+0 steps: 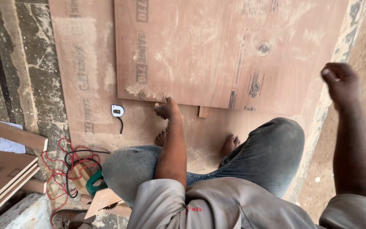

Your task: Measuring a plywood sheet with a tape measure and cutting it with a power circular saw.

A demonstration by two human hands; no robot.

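I see the left hand (167,109) at frame centre, fingers curled, fingertips pressed onto the near edge of the upper plywood sheet (229,51); it touches the edge rather than gripping it. That sheet lies flat across the upper middle of the frame, its near edge running left to right with a slight downward slope toward the right; I cannot tell its long axis, since the top is cut off. It rests on a larger lower plywood sheet (85,85), dusted with sawdust. The right hand (339,82) is raised at the right edge, fingers loosely curled, holding nothing. A small white tape measure (117,111) lies on the lower sheet, just left of the left hand. Floor at upper left is dark mottled stone (34,63). Dark printed stamps run in strips across both sheets. A red cord (54,169) coils at lower left beside stacked board offcuts (5,169).
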